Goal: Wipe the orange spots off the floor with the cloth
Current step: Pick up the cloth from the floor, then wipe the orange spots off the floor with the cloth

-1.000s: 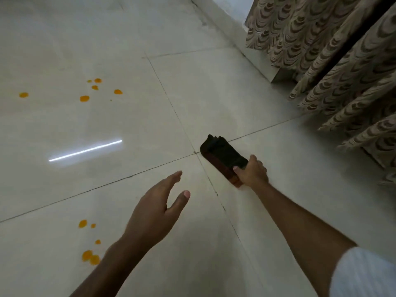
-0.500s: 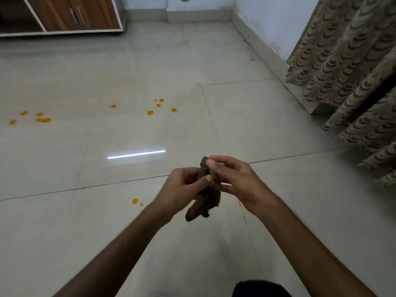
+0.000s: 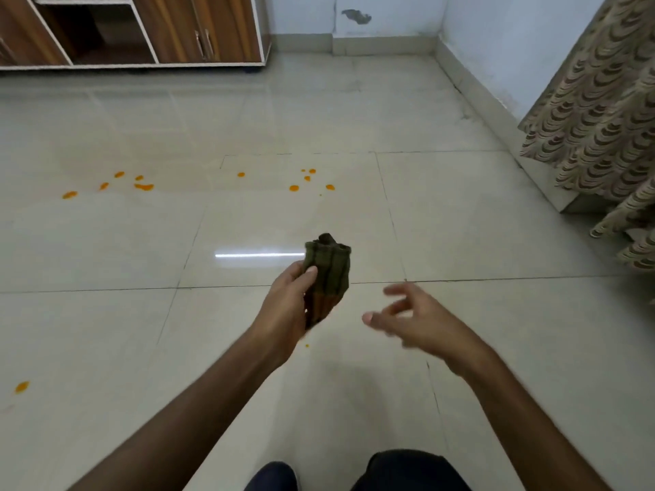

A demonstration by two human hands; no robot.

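Note:
My left hand (image 3: pixel 289 306) grips a folded dark olive cloth (image 3: pixel 328 274) with reddish stripes, held in the air above the pale tiled floor (image 3: pixel 460 214). My right hand (image 3: pixel 414 318) hovers to the right of it, blurred, fingers spread, holding nothing. Several orange spots lie on the floor far ahead: one cluster (image 3: pixel 308 180) up the middle, another cluster (image 3: pixel 120 184) to the left, a single spot (image 3: pixel 241 174) between them. One orange spot (image 3: pixel 22 386) sits at the near left, and a tiny one (image 3: pixel 307 345) just below the cloth.
A wooden cabinet (image 3: pixel 198 30) with an open shelf stands against the far wall. A patterned curtain (image 3: pixel 602 118) hangs at the right over a low ledge. My knees (image 3: pixel 407 469) show at the bottom edge. A bright light reflection (image 3: pixel 258 255) streaks the floor.
The right hand picked the cloth off the floor, both hands held it, and now the right hand has let go and pulled away rightward. The view has tilted up toward the cabinet.

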